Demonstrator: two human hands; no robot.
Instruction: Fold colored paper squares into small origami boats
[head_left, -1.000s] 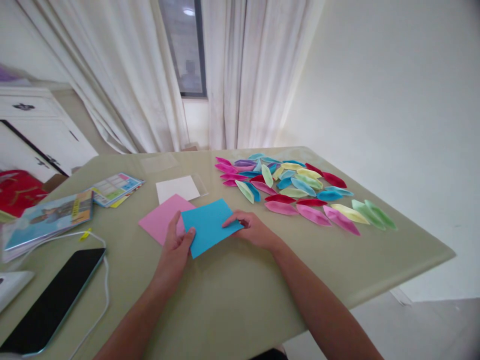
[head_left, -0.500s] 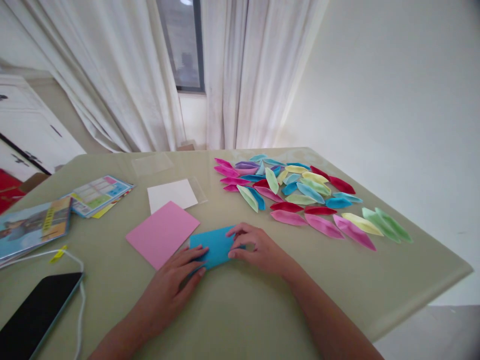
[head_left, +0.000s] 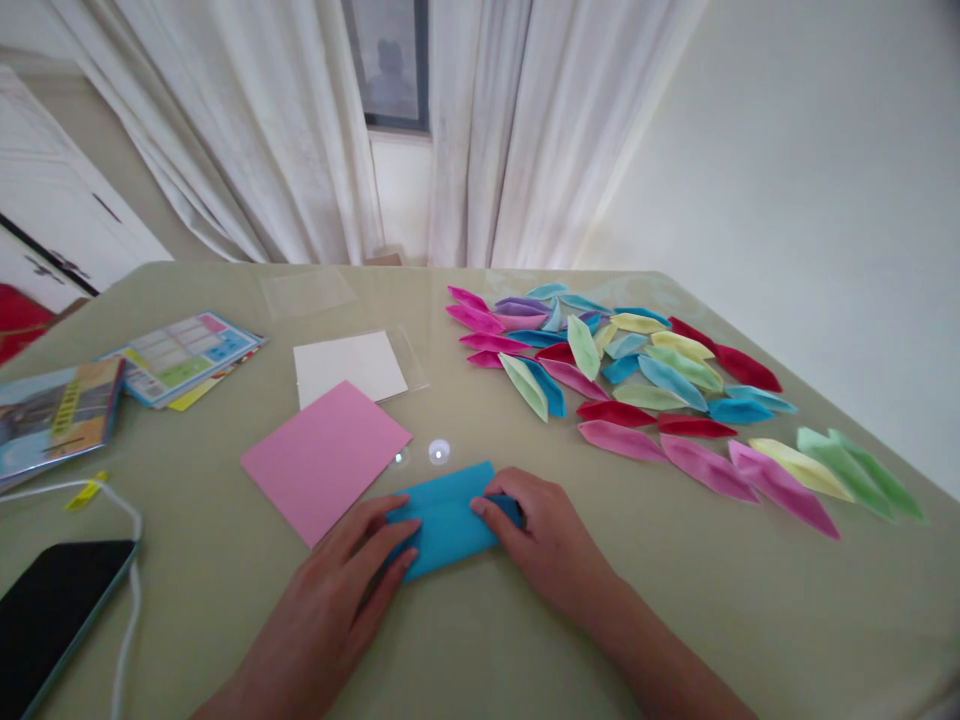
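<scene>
A blue folded paper (head_left: 454, 525) lies on the table in front of me, creased along its length. My left hand (head_left: 341, 590) rests on its left end with the fingers spread and laid flat. At the right end, my right hand (head_left: 544, 535) pinches the paper between thumb and fingers, where a flap curls up. Just left of the blue piece is a square of pink paper (head_left: 322, 460), its lower corner close to my left hand. The pink square overlaps a white square sheet (head_left: 349, 365).
Several folded paper boat-like shapes (head_left: 585, 345) in many colours spread over the table's right side. At left lie booklets (head_left: 56, 415), printed cards (head_left: 187, 355), a black-screened phone (head_left: 60, 600) and a white cable (head_left: 135, 590). Clear plastic film (head_left: 307, 292) lies farther back.
The view has shifted a little. My right thumb and fingers have closed on the right end of the blue paper, lifting its flap. My left hand stays on the left end.
</scene>
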